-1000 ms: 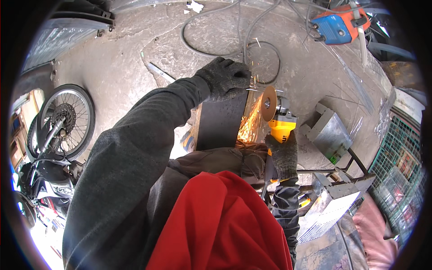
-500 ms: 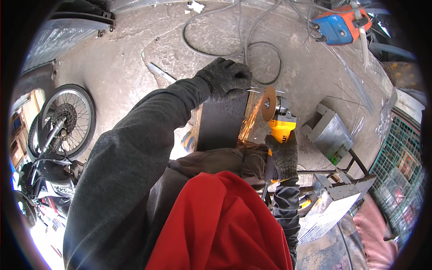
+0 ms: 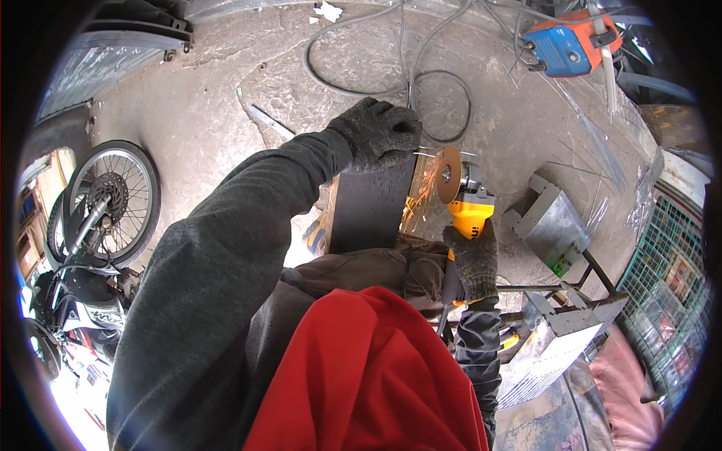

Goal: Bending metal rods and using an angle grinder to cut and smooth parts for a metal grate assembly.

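My right hand (image 3: 475,259), in a dark knitted glove, is wrapped round a yellow angle grinder (image 3: 472,214). Its brown disc (image 3: 448,177) stands on edge against a thin metal rod (image 3: 425,154). Orange sparks (image 3: 418,201) spray from there down toward my legs. Also gloved, my left hand (image 3: 380,134) is closed at the rod's left end, over the far end of a dark board (image 3: 368,207). The glove hides most of the held part of the rod. The board lies lengthwise ahead of my lap.
A blue and orange machine (image 3: 568,46) sits far right, with a grey cable (image 3: 308,64) looped on the floor. Thin rods (image 3: 594,139) and a metal box piece (image 3: 553,225) lie right. A metal frame (image 3: 587,316) stands near right; a motorcycle wheel (image 3: 113,203) is left.
The spark stream has become thinner and more scattered. Both hands and the grinder stay almost where they were.
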Motion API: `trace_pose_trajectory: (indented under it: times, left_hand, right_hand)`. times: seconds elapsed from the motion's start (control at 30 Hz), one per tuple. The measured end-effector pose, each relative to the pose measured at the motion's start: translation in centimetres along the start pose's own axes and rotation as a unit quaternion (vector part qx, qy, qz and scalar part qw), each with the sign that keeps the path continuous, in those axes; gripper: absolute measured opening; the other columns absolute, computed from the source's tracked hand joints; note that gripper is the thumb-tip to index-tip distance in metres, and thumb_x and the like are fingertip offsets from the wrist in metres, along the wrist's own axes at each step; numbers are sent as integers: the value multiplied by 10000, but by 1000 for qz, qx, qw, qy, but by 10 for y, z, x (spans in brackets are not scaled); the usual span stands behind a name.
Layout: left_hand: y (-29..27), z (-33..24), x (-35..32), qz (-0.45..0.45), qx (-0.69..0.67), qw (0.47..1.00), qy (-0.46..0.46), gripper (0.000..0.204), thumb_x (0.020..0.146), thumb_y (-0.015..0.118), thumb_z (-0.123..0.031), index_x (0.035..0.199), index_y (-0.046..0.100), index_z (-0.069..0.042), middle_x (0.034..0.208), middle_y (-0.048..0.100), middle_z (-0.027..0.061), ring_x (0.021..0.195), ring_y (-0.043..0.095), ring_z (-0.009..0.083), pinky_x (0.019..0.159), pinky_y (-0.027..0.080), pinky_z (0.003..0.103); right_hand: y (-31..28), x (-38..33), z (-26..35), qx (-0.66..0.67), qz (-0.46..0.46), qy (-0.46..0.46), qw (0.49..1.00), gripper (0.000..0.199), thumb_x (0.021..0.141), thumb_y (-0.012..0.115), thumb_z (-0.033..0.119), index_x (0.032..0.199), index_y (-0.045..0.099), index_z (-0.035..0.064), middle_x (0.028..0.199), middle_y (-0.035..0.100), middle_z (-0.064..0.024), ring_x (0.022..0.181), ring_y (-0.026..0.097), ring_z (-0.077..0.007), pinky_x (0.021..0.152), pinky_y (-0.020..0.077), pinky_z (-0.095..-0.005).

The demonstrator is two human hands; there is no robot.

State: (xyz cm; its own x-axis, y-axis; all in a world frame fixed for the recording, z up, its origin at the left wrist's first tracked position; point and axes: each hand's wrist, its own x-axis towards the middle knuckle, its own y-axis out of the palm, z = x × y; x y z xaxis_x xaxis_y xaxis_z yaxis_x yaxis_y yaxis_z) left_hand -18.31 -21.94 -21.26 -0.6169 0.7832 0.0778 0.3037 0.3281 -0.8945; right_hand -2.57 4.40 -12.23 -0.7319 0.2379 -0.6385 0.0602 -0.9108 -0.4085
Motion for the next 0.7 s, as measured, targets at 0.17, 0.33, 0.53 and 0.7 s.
trace_pose_trajectory:
  times: [0.17,0.33,0.53,0.7]
  left_hand:
    - [1,-1,7,11,-1,1000,8,310,850,680,-406,1143,656,-309,1393,477,70,1229,516,319,1028,420,509]
    - [1,2,-2,7,5,1000,2,313,853,670,-409,1149,649,-312,1392,477,70,1222,520,324,1022,421,511]
    - [-1,-2,3,7,-7,1000,-2,305,853,666,-407,1137,650,-296,1379,483,74,1207,526,327,1017,423,511]
    - [-2,-1,1,0,-6,1000,0,304,849,672,-407,1127,653,-284,1375,486,73,1200,529,328,1009,426,512]
  right_hand:
    - [-5,3,-3,-35,-12,5,999,481,761,764,208,1140,527,29,903,633,-77,741,636,-170,656,522,-312]
    - [2,0,8,-23,-7,13,1000,482,756,764,211,1130,527,20,908,640,-86,756,645,-174,662,522,-315]
    - [-2,4,0,-57,-17,17,998,471,753,762,210,1119,535,18,910,646,-84,758,644,-167,665,519,-308]
    - [-1,4,5,-16,3,20,1000,476,757,764,217,1127,536,25,930,645,-77,750,635,-163,672,520,-307]
